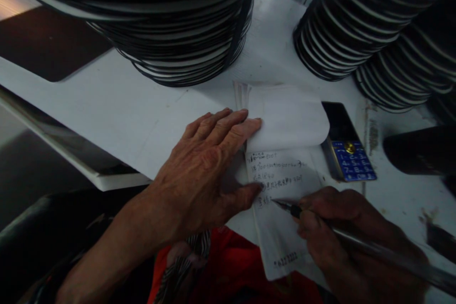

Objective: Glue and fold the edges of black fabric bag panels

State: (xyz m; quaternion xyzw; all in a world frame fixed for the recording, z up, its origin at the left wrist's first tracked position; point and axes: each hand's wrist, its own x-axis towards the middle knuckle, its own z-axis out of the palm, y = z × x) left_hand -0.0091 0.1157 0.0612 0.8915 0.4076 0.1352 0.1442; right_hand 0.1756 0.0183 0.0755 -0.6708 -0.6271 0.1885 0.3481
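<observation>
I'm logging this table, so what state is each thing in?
Notepad: open, partly written on.
Pen: uncapped, pointed at the notepad.
Phone: lying face up, screen dark.
Left hand: open, at the notepad's left edge.
Right hand: closed around the pen.
Striped stacks: standing on the table.

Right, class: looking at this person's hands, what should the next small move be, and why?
Probably the right hand should draw the pen a little rightward: its tip sits at the end of the lowest short line of handwriting, blank paper lies beyond, and the left hand rests at the left edge of the notepad, seemingly steadying it.
</observation>
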